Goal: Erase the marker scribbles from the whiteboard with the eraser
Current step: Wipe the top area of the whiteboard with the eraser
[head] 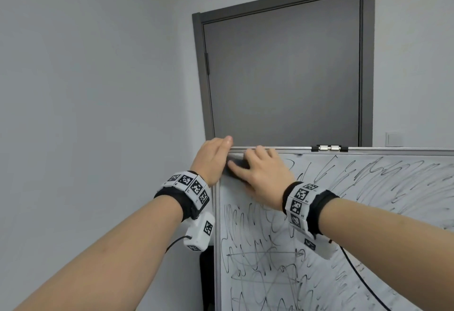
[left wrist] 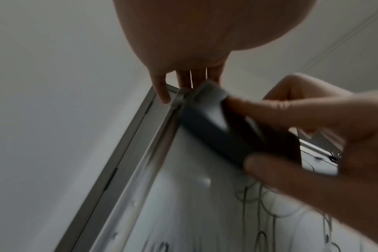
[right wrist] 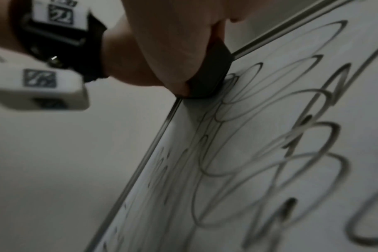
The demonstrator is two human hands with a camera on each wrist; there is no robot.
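Grey-white walls and a dark grey door [head: 282, 70] stand behind the whiteboard [head: 344, 224], which serves as the landmark for everything below. At the board's top left corner the right hand [head: 264, 175] grips the dark eraser [head: 237, 164], thumb on its left end and fingers curled over its upper edge, the pad lying against the board face just under the top rail. The left hand [head: 212, 157] grips that same corner of the frame [head: 217, 237], its fingers hooked over the top edge, which in the left wrist view reach down behind the rail just beside the eraser [left wrist: 216, 129]. Black marker scribbles [head: 260, 249] cover nearly all of the board below and to the right of the eraser; only a small patch near the corner looks wiped, so the job seems barely begun. To do this stroke well, I would keep the pad flat against the board instead of riding on one edge, press evenly, and pull in long overlapping passes away from the corner, either down along the left rail or across under the top rail. The left hand's hold on the corner should stay firm, since the board appears free-standing and may rock or swing under pressure. Loops close to the left rail, plain in the right wrist view [right wrist: 237, 105], will likely need the eraser's end run tight along the frame.
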